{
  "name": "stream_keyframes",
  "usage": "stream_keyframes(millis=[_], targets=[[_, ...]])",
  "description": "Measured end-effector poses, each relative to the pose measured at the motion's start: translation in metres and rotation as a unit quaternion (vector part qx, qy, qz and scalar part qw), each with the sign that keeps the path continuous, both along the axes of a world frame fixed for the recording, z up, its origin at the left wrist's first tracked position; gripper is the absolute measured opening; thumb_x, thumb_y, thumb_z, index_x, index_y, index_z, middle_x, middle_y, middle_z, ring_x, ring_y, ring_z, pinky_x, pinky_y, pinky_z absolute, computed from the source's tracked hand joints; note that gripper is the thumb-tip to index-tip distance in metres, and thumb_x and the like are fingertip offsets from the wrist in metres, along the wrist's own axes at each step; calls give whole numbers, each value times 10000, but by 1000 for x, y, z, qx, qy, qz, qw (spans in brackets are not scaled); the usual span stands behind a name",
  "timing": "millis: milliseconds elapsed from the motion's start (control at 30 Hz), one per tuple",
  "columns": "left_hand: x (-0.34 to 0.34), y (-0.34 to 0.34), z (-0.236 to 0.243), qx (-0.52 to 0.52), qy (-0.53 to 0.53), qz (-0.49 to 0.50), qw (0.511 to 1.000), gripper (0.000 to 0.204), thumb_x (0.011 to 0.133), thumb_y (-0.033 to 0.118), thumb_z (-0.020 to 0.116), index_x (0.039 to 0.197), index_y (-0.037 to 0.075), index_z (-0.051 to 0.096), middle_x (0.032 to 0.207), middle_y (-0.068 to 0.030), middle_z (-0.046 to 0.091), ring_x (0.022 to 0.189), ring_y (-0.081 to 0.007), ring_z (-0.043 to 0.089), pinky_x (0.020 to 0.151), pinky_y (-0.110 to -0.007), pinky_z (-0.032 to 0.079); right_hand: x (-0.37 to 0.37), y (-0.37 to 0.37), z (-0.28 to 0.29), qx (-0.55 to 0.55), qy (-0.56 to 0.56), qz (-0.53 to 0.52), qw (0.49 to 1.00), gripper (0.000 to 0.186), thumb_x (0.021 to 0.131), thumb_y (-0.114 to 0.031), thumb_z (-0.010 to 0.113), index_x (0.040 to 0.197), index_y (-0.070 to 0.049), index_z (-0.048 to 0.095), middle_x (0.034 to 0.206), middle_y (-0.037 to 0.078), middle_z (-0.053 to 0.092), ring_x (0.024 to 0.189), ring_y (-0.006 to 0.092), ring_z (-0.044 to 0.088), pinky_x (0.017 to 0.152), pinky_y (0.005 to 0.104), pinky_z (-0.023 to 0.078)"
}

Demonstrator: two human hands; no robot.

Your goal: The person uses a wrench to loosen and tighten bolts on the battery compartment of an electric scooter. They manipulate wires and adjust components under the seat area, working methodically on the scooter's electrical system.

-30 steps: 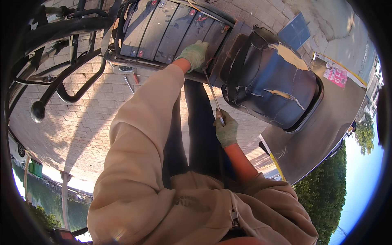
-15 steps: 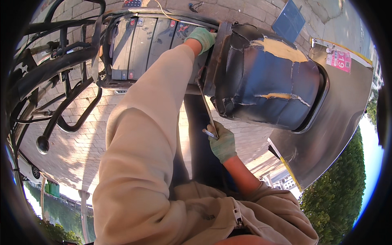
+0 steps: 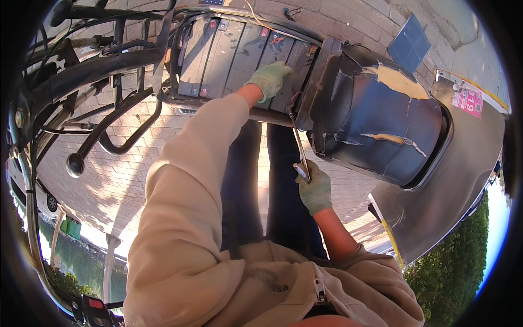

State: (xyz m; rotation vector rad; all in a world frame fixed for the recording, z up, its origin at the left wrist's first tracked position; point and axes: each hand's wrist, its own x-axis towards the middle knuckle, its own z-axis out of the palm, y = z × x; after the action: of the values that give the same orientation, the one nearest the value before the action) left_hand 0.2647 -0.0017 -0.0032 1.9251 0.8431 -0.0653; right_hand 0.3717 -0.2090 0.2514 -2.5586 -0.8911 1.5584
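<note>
My left hand (image 3: 268,82), in a pale green glove, rests on the grey slatted battery blocks (image 3: 218,60) inside a vehicle's frame, fingers apart and loosely bent. My gloved right hand (image 3: 315,188) is closed on the handle of a long metal wrench (image 3: 298,143). The wrench's far end reaches a reddish cable fitting by the near right corner of the batteries, beside the seat's base; exactly what it engages is too small to tell. A cracked black seat (image 3: 387,125), with yellow foam showing through tears, sits just right of the batteries.
Black bent tubes and a round-ended lever (image 3: 75,163) crowd the left. A large metal panel (image 3: 436,207) extends right of the seat. A blue-grey flat plate (image 3: 408,42) lies on the brick paving (image 3: 131,180) behind. A parked white car stands at far left.
My left hand went toward the batteries' far right corner, then came back to their middle. My right hand stays on the wrench, whose handle shifted slightly. The view has shifted a little.
</note>
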Motion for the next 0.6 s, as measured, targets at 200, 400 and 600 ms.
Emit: stream_keyframes(millis=[200,400,600], targets=[[-92,-76,40,-356,-79,504,783,321,860,13,396,1030,-3,668,886,-104,678,847,-196,649,803,-295,503,-6,20,11,-17,31,-11,999,356,874,-66,575,1219,17,598,792,127,703,728,269,691,714,382,529],[-157,-54,57,-109,264,529,799,309,917,249,548,1149,60,625,1007,-177,698,987,-370,671,850,-465,517,-12,42,21,56,65,13,996,351,889,-51,550,1234,-8,600,774,103,692,721,227,676,723,346,521],[-191,-3,62,-53,396,432,808,404,971,216,518,1354,101,469,1293,-189,587,1183,-389,606,953,-480,500,-28,55,14,96,61,60,992,299,1015,-259,565,1125,7,647,660,31,657,607,87,576,607,268,443]])
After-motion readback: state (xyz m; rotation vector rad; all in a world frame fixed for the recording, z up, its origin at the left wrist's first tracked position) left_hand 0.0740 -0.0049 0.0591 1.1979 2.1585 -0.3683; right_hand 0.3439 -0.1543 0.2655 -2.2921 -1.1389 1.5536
